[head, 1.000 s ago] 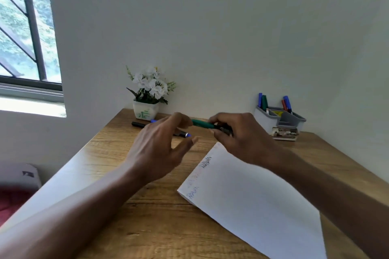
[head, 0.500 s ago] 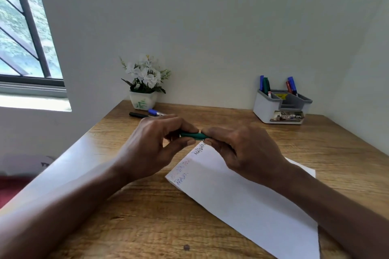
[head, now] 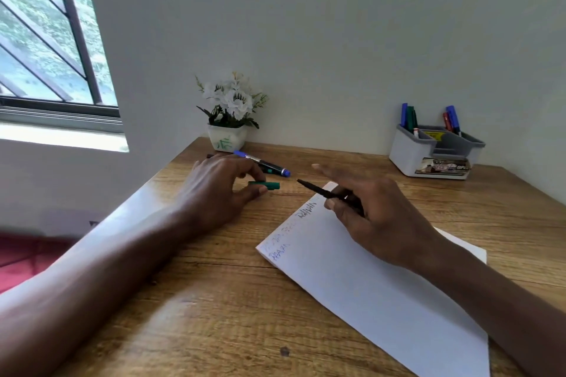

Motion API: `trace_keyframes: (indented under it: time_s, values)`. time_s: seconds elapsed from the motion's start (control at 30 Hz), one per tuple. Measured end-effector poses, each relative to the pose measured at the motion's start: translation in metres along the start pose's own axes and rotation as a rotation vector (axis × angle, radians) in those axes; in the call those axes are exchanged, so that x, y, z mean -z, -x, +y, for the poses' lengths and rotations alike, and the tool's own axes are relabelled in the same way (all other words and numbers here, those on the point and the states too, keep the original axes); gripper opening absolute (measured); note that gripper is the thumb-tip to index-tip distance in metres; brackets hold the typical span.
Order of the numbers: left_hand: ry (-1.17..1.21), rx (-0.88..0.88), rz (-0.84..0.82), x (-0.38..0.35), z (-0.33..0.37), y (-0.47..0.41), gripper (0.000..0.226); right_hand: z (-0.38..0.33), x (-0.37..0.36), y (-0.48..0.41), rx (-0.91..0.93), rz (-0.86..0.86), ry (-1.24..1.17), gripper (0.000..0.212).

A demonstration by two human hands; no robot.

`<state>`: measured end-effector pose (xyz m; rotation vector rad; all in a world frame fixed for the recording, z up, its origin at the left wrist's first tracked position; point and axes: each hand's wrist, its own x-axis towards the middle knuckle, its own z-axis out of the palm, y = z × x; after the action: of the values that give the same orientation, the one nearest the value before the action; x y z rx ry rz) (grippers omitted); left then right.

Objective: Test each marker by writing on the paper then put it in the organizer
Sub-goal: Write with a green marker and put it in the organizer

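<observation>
Risk: paper (head: 367, 285) lies loose on the desk (head: 214, 300), neither hand pinning it. A stroke may drag it, or the tip may stray onto the wood.

Right hand (head: 376, 217): grip clamped on marker (head: 318, 191), mid-frame over the paper's top corner. Slim dark barrel, uncapped, tip aimed upper left.

Left hand (head: 214, 193): grip pinches green cap (head: 265, 185).

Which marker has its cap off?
The marker in the right hand: its bare dark tip sticks out, and the left hand holds its green cap. The blue marker on the desk and those in the organizer have caps on.
</observation>
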<state>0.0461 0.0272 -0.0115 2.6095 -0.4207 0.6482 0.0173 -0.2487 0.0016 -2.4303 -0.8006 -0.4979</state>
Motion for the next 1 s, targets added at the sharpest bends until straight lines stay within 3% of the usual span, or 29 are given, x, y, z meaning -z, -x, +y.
trace_keyframes:
  time_s: [0.13,0.23,0.37,0.43,0.53,0.67,0.8,0.93,1.0]
  values:
    - [-0.053,0.071,-0.137,-0.002,0.001,-0.004,0.022,-0.004,0.000,0.000,-0.021,-0.038,-0.191,0.043]
    - [-0.032,0.107,-0.184,-0.003,0.000,-0.005,0.034,-0.007,0.001,0.000,-0.156,-0.092,-0.572,0.021]
    - [-0.040,0.253,-0.298,0.002,0.003,0.001,0.103,-0.010,0.003,0.000,-0.382,-0.226,-1.291,0.036]
    - [-0.065,0.295,-0.378,0.003,0.004,0.006,0.130,-0.009,0.005,0.002,-0.374,-0.249,-1.483,0.047]
    - [-0.116,0.300,-0.476,0.003,0.003,0.009,0.151,-0.013,0.002,0.003,-0.290,-0.214,-1.429,0.035]
    - [-0.160,0.299,-0.544,0.000,0.002,0.008,0.156,-0.021,-0.006,0.004,-0.291,-0.146,-1.119,0.028]
    - [-0.177,0.282,-0.542,-0.002,0.002,0.007,0.158,-0.025,-0.008,0.006,-0.270,-0.271,-0.982,0.025]
    - [-0.209,0.284,-0.603,0.000,0.004,0.006,0.165,-0.028,-0.014,0.006,-0.310,-0.268,-0.826,0.012]
    - [-0.227,0.282,-0.619,0.001,0.005,0.006,0.165,-0.027,-0.013,0.006,-0.334,-0.287,-0.796,0.016]
